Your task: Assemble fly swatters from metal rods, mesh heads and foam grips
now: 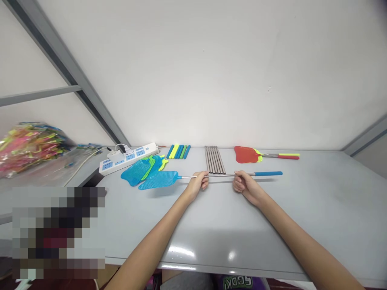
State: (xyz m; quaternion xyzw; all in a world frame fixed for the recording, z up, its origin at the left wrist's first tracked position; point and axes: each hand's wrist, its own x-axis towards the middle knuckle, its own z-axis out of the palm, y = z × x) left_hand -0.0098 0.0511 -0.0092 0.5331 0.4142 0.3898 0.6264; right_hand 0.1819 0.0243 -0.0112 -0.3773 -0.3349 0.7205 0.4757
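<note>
A blue fly swatter is held level above the table, its mesh head to the left and its blue grip to the right. My left hand is closed around its thin metal rod near the middle. Farther right, my right hand pinches the thicker part of the rod, short of the blue grip. Just behind my left hand lies a row of metal rods. Loose blue and yellow-green swatter heads overlap on the table at the left, partly behind the held head.
Several coloured grips lie by the wall. Red and yellow swatters rest at the back right. A white power strip with plugs stands at the left. Beyond it are bagged colourful pieces. The grey table meets the wall.
</note>
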